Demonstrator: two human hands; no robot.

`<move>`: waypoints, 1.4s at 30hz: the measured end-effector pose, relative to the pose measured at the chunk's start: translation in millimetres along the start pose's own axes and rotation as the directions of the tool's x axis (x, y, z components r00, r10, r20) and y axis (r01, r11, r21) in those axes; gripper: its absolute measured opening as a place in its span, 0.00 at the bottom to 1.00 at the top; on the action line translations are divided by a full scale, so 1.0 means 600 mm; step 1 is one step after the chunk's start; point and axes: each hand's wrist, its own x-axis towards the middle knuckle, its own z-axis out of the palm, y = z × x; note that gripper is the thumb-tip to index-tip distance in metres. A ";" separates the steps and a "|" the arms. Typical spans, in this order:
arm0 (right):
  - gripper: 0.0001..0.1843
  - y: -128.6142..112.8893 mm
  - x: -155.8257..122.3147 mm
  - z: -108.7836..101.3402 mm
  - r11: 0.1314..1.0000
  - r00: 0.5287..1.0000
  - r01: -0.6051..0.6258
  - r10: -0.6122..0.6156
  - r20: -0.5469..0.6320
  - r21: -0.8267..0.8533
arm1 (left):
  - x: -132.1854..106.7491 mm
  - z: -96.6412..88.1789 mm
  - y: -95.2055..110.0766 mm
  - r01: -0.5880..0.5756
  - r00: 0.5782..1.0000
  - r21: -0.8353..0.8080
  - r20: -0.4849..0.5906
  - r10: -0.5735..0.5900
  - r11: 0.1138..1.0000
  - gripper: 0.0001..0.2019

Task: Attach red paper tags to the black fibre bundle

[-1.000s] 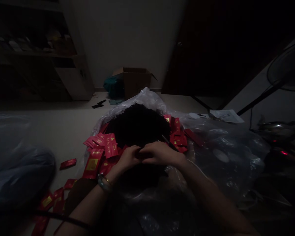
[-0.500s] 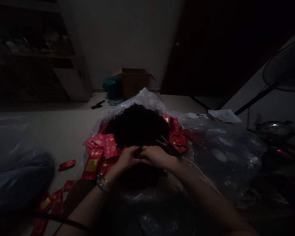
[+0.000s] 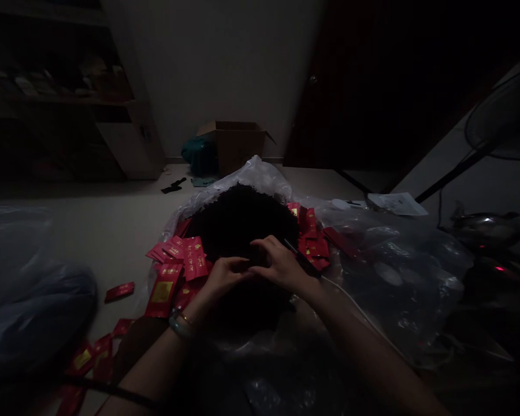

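Observation:
In dim light my left hand [image 3: 225, 274] and my right hand [image 3: 277, 264] meet in front of a large black heap [image 3: 242, 222] lying on a clear plastic sheet [image 3: 260, 173]. Both hands are closed in a pinch on a small dark thing between them that I cannot make out. A thin dark tool like scissors [image 3: 301, 257] sticks out past my right hand. Red packets with gold print [image 3: 177, 260] lie scattered on the left of the heap, and more red packets [image 3: 314, 240] on its right. My left wrist wears bangles.
An open cardboard box [image 3: 236, 141] and a teal bundle [image 3: 199, 156] stand by the far wall. A shelf unit [image 3: 125, 127] is at the back left. Plastic bags [image 3: 394, 271] lie to the right, a bluish bag [image 3: 30, 300] to the left, a fan [image 3: 502, 121] at the far right.
My right hand has lifted a little and moved up toward the black heap, its fingers bending over the small dark thing. My left hand stays pinched beside it.

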 end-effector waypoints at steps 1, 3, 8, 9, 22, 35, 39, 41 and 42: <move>0.28 0.007 -0.001 0.002 0.997 0.999 -0.034 0.035 -0.008 0.062 | 0.000 0.000 0.003 0.021 1.000 -0.024 -0.022 -0.021 1.000 0.17; 0.24 0.021 -0.002 0.008 0.977 0.995 -0.096 0.086 0.058 0.193 | 0.000 0.002 0.009 0.051 0.998 -0.060 -0.042 -0.054 0.997 0.15; 0.22 0.041 -0.003 0.024 0.919 0.990 -0.127 0.094 0.105 0.374 | 0.000 0.006 0.017 0.097 0.983 -0.166 -0.139 -0.120 0.981 0.13; 0.21 0.042 -0.003 0.027 0.914 0.991 -0.132 0.109 0.081 0.383 | 0.000 0.005 0.018 0.097 0.980 -0.185 -0.156 -0.127 0.978 0.14; 0.18 0.080 -0.011 0.067 0.714 0.941 -0.193 0.328 -0.078 0.673 | 0.009 0.001 0.004 0.121 0.963 -0.208 -0.212 -0.166 0.971 0.13; 0.17 0.075 -0.012 0.076 0.685 0.912 -0.198 0.390 -0.123 0.701 | -0.003 0.004 0.012 0.213 0.968 -0.270 -0.070 -0.239 0.939 0.13; 0.19 0.069 -0.013 0.069 0.686 0.941 -0.265 0.337 0.028 0.678 | -0.003 0.008 0.012 0.145 0.984 -0.274 -0.061 -0.168 0.951 0.12; 0.14 0.066 -0.013 0.067 0.701 0.946 -0.280 0.319 0.063 0.656 | -0.003 0.012 0.013 0.098 0.988 -0.234 -0.092 -0.122 0.967 0.11; 0.13 0.066 -0.013 0.066 0.705 0.946 -0.277 0.320 0.056 0.653 | -0.003 0.015 0.013 0.071 0.989 -0.205 -0.115 -0.096 0.976 0.10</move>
